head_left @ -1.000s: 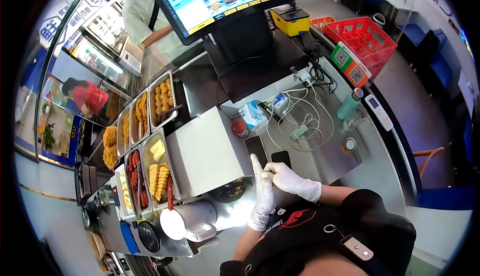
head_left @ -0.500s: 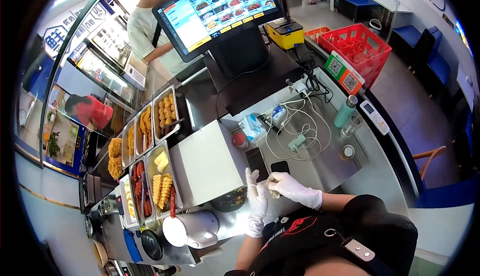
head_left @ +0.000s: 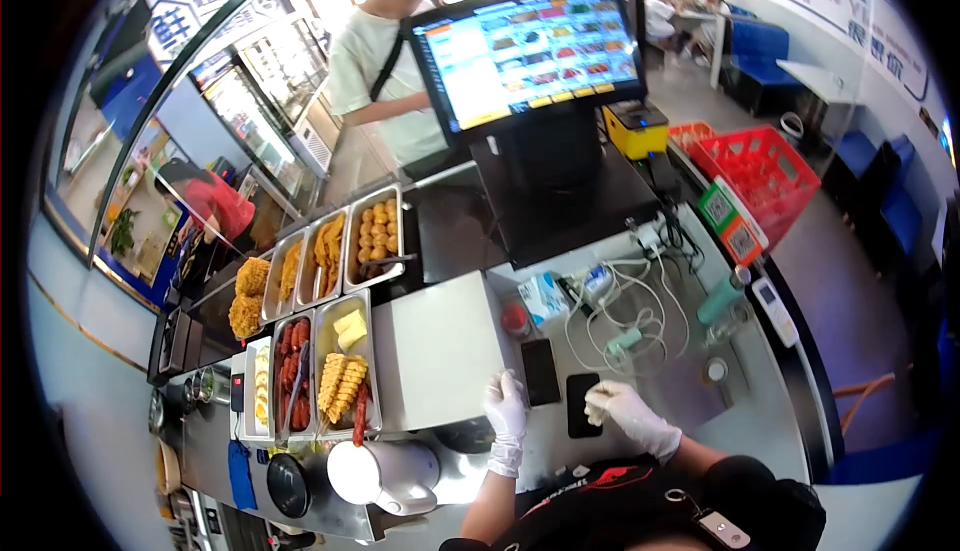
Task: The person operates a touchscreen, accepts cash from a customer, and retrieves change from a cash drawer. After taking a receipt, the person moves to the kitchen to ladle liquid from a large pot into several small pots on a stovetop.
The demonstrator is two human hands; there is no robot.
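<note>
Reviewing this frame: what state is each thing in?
Left hand: gloved, apart from right
Right hand: gloved, fingers bent
Register screen: lit
Phone: flat, screen dark
Food trays: uncovered, filled
Teal bottle: capped
Kettle: upright
Red crate: open-topped

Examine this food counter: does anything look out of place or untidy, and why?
One sausage pokes over its tray's edge beside the kettle, not lying fully inside. White cables sprawl in loose loops, looking untidy.
</note>
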